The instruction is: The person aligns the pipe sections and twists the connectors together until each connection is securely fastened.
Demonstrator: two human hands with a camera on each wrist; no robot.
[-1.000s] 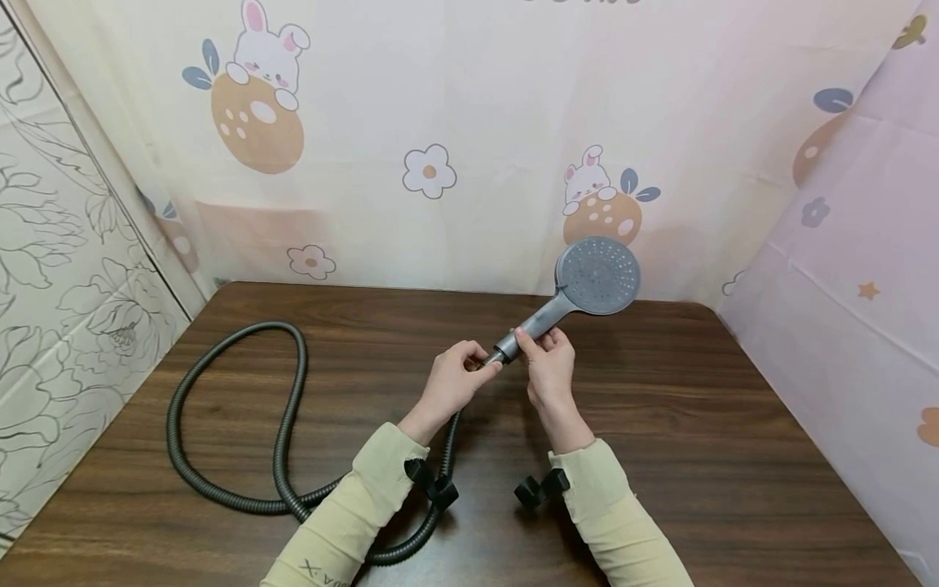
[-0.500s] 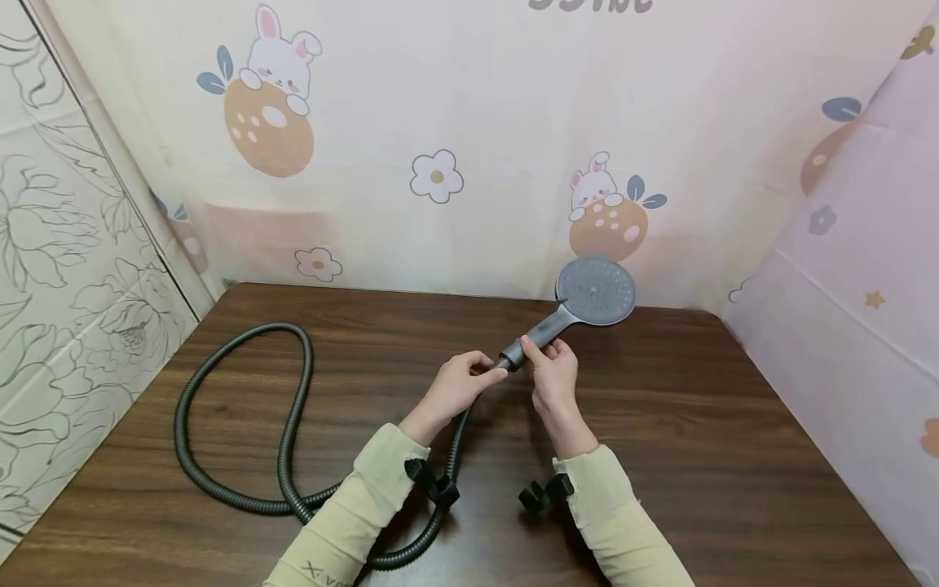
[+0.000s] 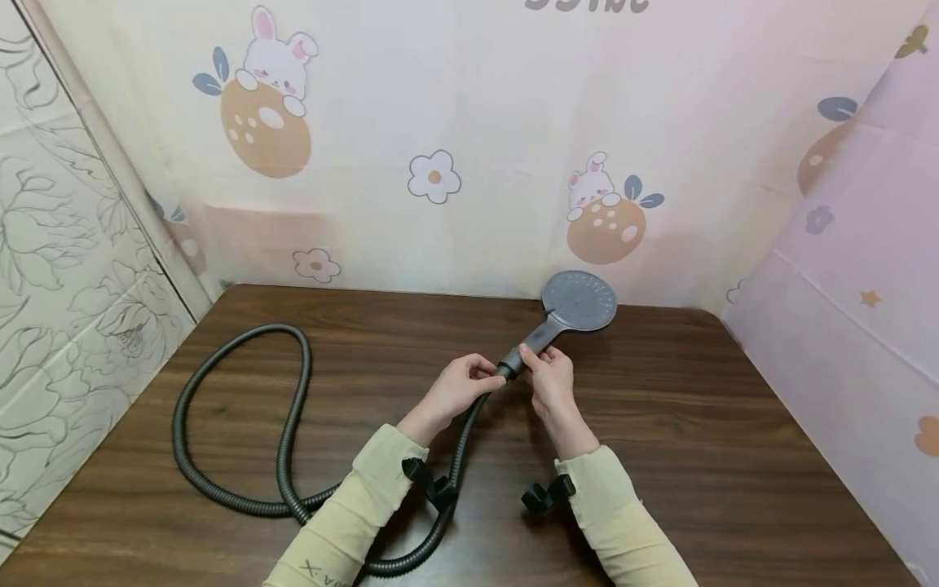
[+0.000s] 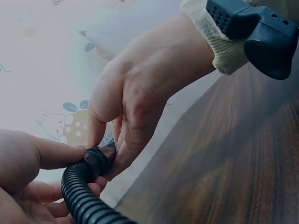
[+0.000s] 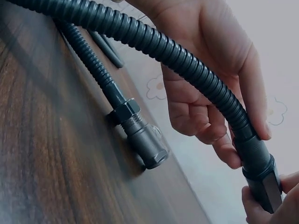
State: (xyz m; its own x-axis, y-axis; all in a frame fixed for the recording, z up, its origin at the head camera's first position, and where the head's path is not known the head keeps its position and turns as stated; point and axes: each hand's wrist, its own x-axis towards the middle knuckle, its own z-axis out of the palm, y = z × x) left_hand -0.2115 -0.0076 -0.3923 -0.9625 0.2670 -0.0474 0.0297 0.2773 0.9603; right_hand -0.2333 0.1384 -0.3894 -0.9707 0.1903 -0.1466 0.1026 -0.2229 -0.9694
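From the head view the joint between the hose and the shower head is covered by the left hand and right hand, both sleeves run off the frame toward 6 o'clock, and the nozzle holes are too small to count.

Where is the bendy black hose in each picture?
Head view: the hose loops over the left of the table and runs up to the hands in the middle.
Left wrist view: the hose is at the bottom left, between the fingers.
Right wrist view: the hose crosses from top left to bottom right.
Shared landmark: the left hand pinching the hose end.
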